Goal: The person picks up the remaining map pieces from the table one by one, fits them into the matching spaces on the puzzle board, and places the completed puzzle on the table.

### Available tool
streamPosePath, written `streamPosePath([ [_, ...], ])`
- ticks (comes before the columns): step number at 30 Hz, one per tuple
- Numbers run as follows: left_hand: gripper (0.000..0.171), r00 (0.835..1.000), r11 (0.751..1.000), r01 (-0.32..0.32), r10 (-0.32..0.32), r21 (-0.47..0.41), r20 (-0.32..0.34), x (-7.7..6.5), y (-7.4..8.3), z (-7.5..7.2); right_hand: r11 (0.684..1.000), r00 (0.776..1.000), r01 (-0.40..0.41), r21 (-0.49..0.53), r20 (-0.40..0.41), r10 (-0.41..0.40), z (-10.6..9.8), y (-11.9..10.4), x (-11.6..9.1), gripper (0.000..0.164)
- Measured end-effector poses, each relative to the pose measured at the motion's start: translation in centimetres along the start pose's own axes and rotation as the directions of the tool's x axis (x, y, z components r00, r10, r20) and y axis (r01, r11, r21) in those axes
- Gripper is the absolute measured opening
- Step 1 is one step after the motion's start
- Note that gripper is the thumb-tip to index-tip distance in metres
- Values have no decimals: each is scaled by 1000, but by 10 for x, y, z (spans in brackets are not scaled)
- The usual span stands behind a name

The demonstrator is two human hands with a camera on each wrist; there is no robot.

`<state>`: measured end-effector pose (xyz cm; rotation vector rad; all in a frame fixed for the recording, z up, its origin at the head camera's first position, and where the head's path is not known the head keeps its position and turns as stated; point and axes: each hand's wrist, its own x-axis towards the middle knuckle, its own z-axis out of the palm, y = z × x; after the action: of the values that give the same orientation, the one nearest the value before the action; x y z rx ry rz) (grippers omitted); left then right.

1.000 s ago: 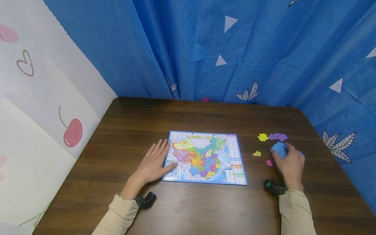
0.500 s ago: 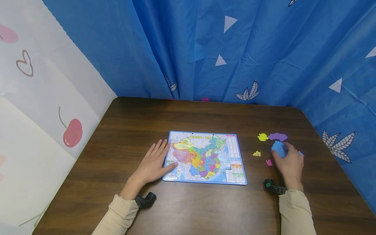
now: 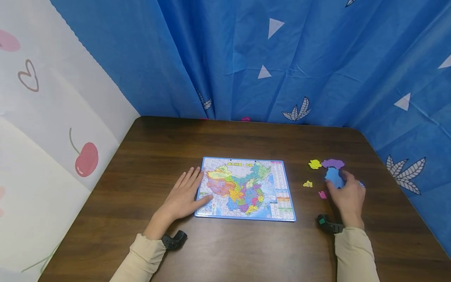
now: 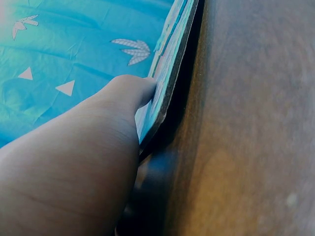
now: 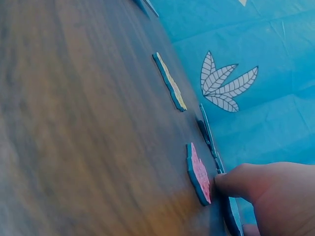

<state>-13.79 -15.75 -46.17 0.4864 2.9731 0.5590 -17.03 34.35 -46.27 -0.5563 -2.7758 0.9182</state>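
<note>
My left hand (image 3: 184,199) lies flat at the left edge of a map puzzle board (image 3: 282,176); its thumb rests on the board's surface, as the left wrist view also shows. At the right, my right hand (image 3: 349,199) holds a light-blue puzzle piece (image 3: 332,177) between thumb and fingers, low over the table. In the right wrist view the thumb (image 5: 241,182) touches that piece's edge, close beside a pink puzzle piece (image 5: 199,177). Another blue bit (image 3: 361,184) peeks out past the fingers, mostly hidden by the hand.
Behind the blue piece lie a purple piece (image 3: 332,163) and a yellow piece (image 3: 314,164). A smaller yellow piece (image 3: 308,184) sits between board and right hand. Blue curtain (image 3: 239,78) hangs along the back and right of the wooden table (image 3: 239,250).
The light-blue piece has turned slightly in my right hand, and its outline shows differently. My left hand and the board have stayed still.
</note>
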Motion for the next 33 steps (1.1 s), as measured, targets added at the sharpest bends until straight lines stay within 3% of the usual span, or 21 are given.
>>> streamPosePath([
  [9,95,1000,1000,-7,7,1,-4,0,-1,1,1000,1000,-16,-9,-21,16,1,-1,2,71],
  [17,95,1000,1000,-2,2,1,-5,0,0,1,998,995,66,-10,-68,-66,1,-5,2,64],
  [25,95,1000,1000,-2,2,0,-3,0,-1,1,986,988,147,78,-56,-143,1,-7,-1,70],
  [33,94,1000,1000,0,0,-1,-3,0,-1,1,984,988,152,95,-44,-148,3,-11,-2,74],
])
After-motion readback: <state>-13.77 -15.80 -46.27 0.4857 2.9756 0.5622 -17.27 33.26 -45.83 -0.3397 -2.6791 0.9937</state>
